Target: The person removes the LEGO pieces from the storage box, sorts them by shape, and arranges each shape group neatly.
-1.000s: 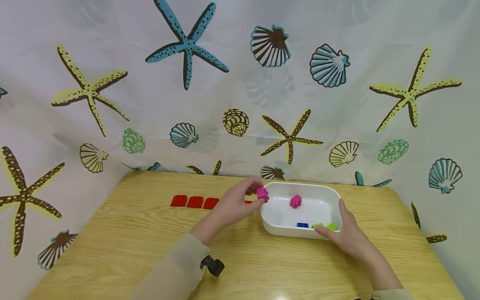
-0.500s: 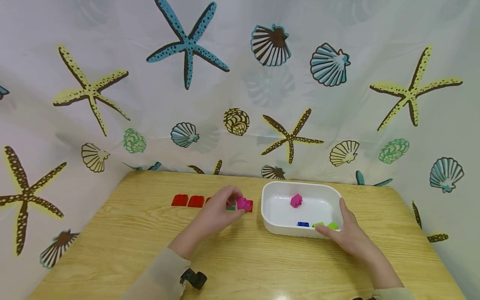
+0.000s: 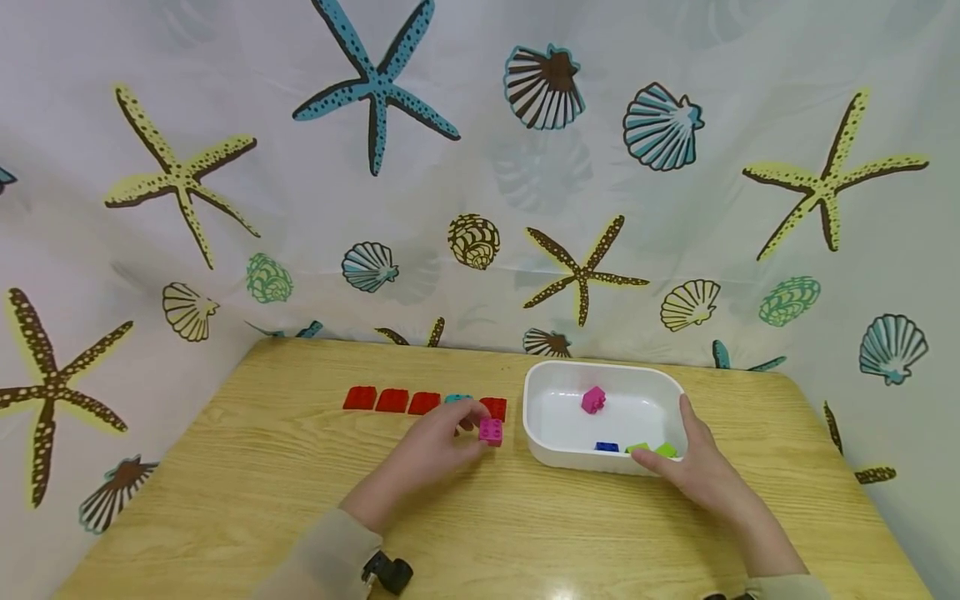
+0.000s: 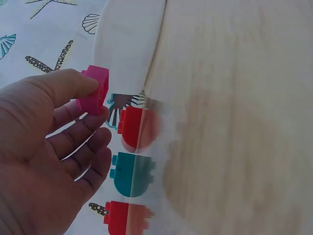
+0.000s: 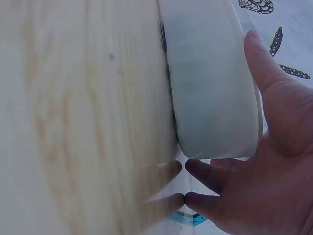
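Observation:
My left hand pinches a pink building brick between thumb and fingers, studs showing, in front of the right end of a brick row. In the left wrist view the pink brick sits between thumb and index finger, the other fingers loosely bent. That row has red bricks and a teal brick, partly behind the hand; a red brick ends it. My right hand grips the right end of a white plastic tub, thumb at the rim. Inside lie a pink brick, a blue brick and lime green bricks.
Everything rests on a wood-grain table. A white curtain printed with starfish and shells hangs along the table's back and both sides. A small black device is strapped at the left wrist.
The left hand has carried the pink brick from the tub's left rim leftward, then nearer to me, in front of the row's end. The right hand stays on the tub.

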`<state>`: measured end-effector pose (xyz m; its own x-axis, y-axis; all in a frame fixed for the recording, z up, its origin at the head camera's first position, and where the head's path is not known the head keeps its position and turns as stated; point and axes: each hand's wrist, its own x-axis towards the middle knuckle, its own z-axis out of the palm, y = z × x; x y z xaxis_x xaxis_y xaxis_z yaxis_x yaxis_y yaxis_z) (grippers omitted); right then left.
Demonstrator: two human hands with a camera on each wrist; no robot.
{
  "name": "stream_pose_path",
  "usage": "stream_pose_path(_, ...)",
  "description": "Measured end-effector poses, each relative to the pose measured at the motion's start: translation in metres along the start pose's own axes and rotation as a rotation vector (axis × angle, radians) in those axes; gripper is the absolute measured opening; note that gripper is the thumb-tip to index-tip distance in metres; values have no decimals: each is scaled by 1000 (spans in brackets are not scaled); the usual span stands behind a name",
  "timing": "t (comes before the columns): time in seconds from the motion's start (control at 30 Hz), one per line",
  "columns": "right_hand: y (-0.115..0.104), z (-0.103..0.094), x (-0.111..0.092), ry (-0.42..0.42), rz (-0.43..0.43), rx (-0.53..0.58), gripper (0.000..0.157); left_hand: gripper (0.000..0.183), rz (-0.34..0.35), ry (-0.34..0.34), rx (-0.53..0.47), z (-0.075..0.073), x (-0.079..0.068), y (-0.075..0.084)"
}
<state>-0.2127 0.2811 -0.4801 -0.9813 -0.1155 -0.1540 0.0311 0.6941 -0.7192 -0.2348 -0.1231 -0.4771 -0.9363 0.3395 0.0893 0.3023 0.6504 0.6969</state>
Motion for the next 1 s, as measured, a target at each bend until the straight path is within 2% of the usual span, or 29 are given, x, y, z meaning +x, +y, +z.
stream_pose_path(0.1,-1,0,0,0,6,-1,134,25,-10,-13,28,3,0,-3)
stream_pose_path(0.33,-2,-1,-1,-1,12,-11,135,28,22,-41,65,6,1,-7)
stream_pose_path(0.5,-2,0,-1,0,8,-6,134,29,-5,-66,71,9,4,-9)
stream_pose_path(0.77,-1,0,-1,1,2,3,134,30,-60,-63,95,13,7,-8)
stream_pose_path(1.0,-1,1,-2,3,0,10,133,30,-67,-59,115,15,8,-7)
